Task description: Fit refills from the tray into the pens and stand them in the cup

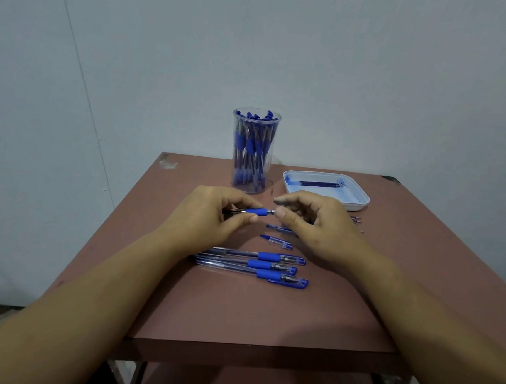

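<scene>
My left hand grips a clear pen with a blue grip sleeve, held level above the table. My right hand pinches the pen's metal tip end between thumb and forefinger. A clear cup stands behind, filled with several blue pens. To its right a white tray holds dark refills. Three capped pens lie side by side near me. A loose blue cap and another blue part lie just under my hands.
The brown table is small, with its front edge close to me and a pale wall right behind it. A few thin loose refills lie on the table in front of the tray, right of my right hand.
</scene>
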